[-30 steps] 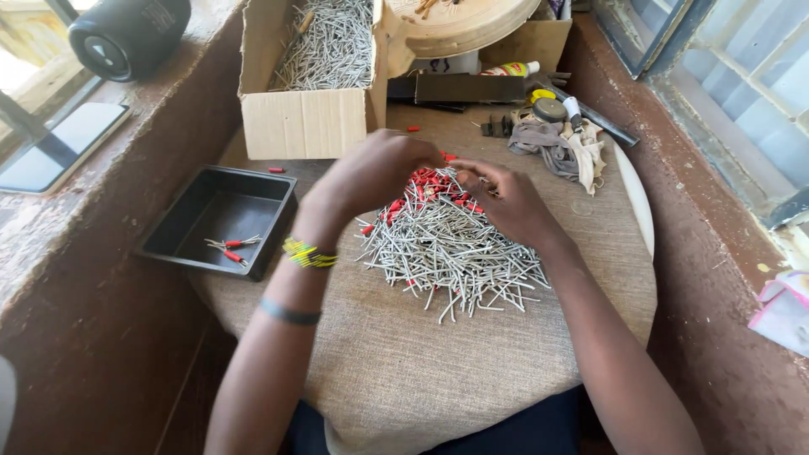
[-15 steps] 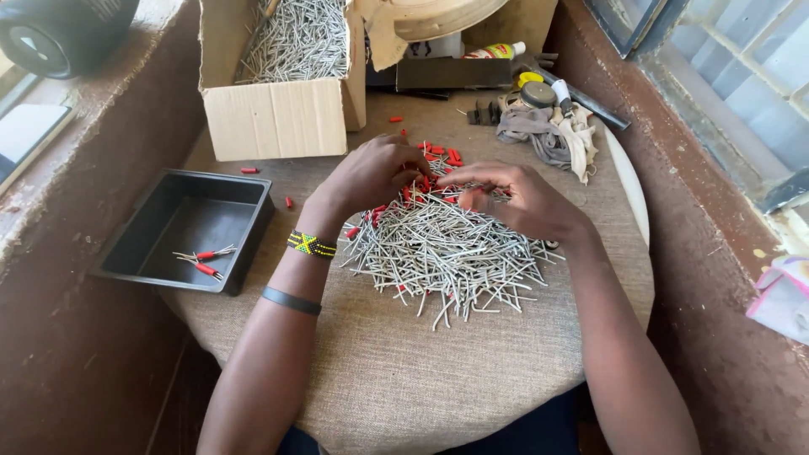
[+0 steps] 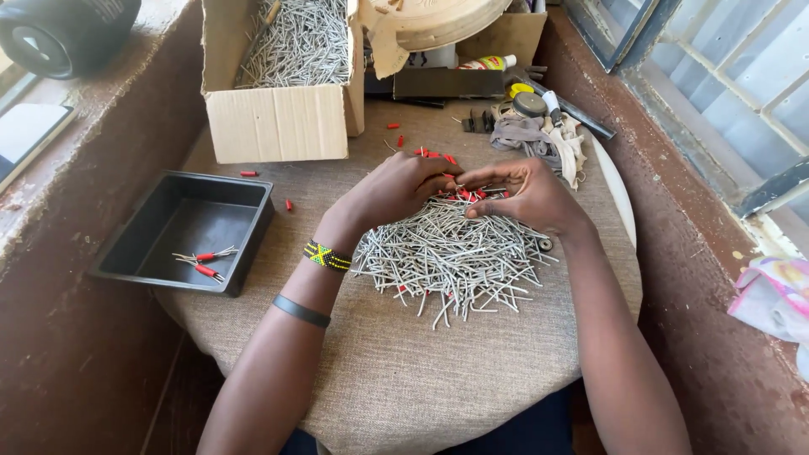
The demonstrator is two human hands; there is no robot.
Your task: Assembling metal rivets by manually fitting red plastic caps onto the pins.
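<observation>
Grey metal pins (image 3: 451, 261) lie heaped mid-tabletop (image 3: 396, 379); at the heap's far edge, left hand (image 3: 392, 190) and right hand (image 3: 527, 195) meet, fingertips pinched, apparently around one small piece. Left of it, a black tray (image 3: 181, 232) keeps red-sleeved pins apart.

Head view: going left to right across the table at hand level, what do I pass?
Black tray holding a few red-tipped pins → left hand → pile of grey metal pins, where both hands meet → right hand → bare strip of burlap table cover.
</observation>
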